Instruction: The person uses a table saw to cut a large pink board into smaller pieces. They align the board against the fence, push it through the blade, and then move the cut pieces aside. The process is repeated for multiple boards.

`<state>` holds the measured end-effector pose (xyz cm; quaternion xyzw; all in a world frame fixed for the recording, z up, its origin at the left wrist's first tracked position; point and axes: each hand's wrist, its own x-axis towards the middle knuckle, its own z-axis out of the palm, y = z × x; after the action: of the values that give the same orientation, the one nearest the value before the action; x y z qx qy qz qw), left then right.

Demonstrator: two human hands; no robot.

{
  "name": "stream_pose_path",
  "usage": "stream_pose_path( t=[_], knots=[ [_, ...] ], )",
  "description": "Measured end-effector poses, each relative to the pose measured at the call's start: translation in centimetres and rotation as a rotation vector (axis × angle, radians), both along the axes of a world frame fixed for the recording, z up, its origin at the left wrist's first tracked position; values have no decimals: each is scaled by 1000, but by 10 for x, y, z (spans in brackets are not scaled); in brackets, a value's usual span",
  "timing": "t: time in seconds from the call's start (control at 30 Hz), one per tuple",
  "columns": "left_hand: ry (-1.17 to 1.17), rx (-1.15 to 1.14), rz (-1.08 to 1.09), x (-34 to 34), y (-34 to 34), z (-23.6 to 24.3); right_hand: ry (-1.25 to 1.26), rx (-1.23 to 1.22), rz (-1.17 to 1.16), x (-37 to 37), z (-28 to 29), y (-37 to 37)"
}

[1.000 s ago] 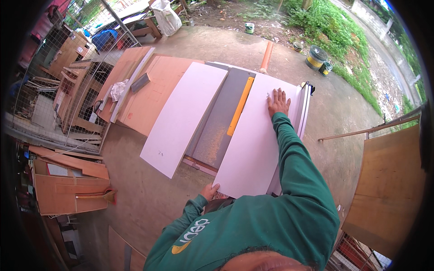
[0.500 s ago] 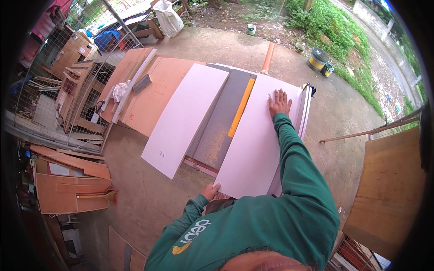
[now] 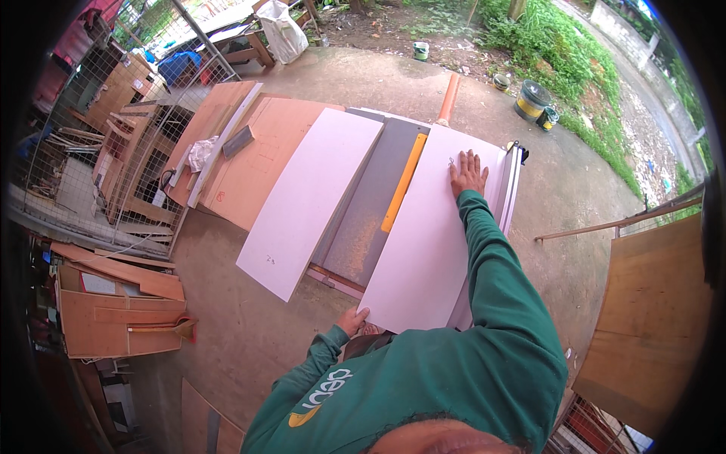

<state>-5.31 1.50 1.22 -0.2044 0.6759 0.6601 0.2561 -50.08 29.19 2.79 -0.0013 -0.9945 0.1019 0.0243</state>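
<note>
A long white panel (image 3: 425,227) lies on the right part of a table saw (image 3: 352,204), close along a yellow strip (image 3: 404,181) set in the grey top. Spread flat on the panel's far part is my right hand (image 3: 469,174). At its near left corner my left hand (image 3: 353,320) grips the edge, thumb on top and the other fingers mostly hidden beneath. A second white panel (image 3: 310,204), with a small pencil mark, rests to the left of the yellow strip and overhangs the saw's near side. Sawdust is scattered on the grey top.
Brown boards (image 3: 265,144) extend left of the saw, with a dark block (image 3: 238,141) on them. A rail (image 3: 512,185) runs along the saw's right side. An orange pipe (image 3: 449,98) stands out beyond it. Buckets (image 3: 532,98) sit near the grass; a wooden panel (image 3: 646,287) stands at right.
Hardly anything differs. The left white panel has shifted very slightly toward me; my hands and the panel under them look unmoved.
</note>
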Motion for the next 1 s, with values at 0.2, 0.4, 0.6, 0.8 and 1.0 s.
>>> stream_pose_path(
  t=[0.2, 0.4, 0.6, 0.8, 1.0],
  knots=[
    [-30, -56, -23, 1, -5, -18, 12, -6, 4, -3, -1, 2],
    [-49, -37, -5, 0, -3, -17, 13, -20, 10, -3, 1, 1],
    [-61, -40, -1, -2, -3, -16, 11, -13, 8, -5, 2, 1],
    [-39, -34, 12, -5, -1, -14, 1, -9, 5, -10, 0, 2],
    [-44, -35, 5, -9, 1, -8, 4, -2, 8, -11, 0, 3]
  ],
)
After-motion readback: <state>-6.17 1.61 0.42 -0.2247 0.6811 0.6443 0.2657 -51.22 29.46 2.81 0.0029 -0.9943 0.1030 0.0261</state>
